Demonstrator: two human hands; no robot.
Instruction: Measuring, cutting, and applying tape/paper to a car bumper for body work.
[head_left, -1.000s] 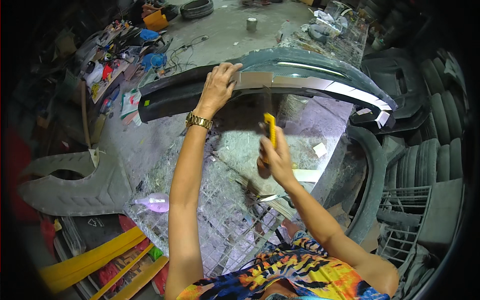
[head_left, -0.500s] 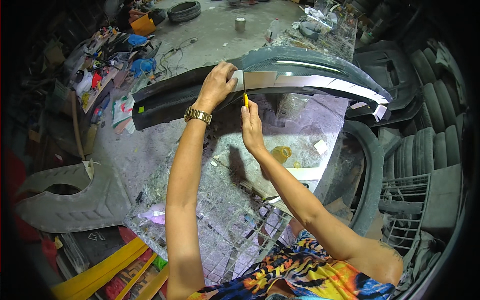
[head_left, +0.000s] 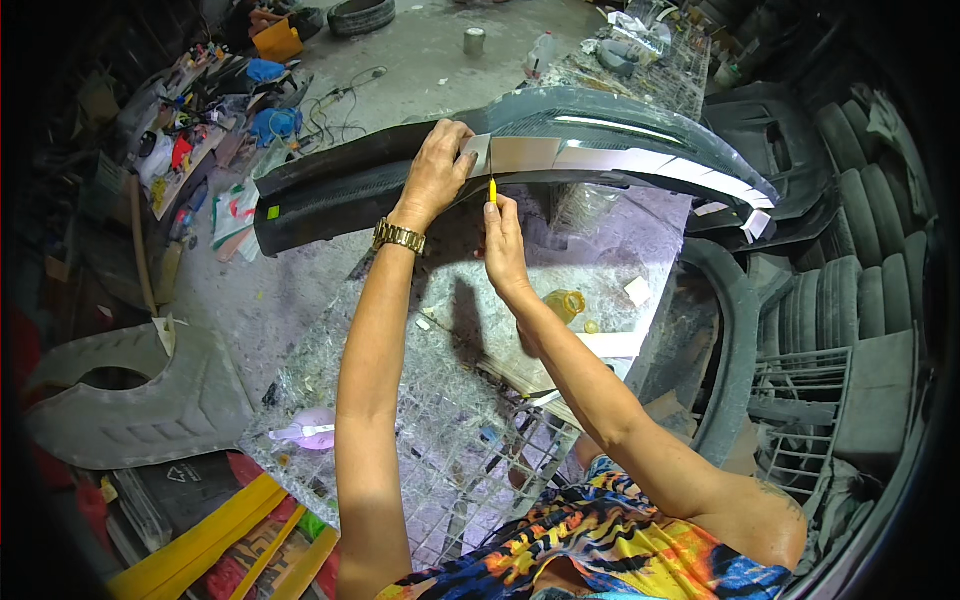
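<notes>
A long, dark, curved car body panel (head_left: pixel 340 190) lies across the far side of the work table. White strips (head_left: pixel 610 161) run end to end along its near face toward the right. My left hand (head_left: pixel 436 170), with a gold watch at the wrist, has its fingers closed on a small white card piece (head_left: pixel 479 156) against the panel. In my right hand (head_left: pixel 506 245) is a slim yellow utility knife (head_left: pixel 492 191). Its thin dark tip points away from me, at the gap between the card piece and the first strip.
On the dusty table (head_left: pixel 400 390) are an amber jar (head_left: pixel 566 303), a pinkish bottle (head_left: pixel 308 430) and a white strip (head_left: pixel 608 345). A grey fender (head_left: pixel 180 400) rests at the left. Tangled clutter (head_left: pixel 200 140) covers the far-left floor. Stacked dark panels (head_left: pixel 850 240) stand at the right.
The view has shifted slightly. The card piece now tilts a little and a dark gap shows between it and the first strip. Both hands keep their holds.
</notes>
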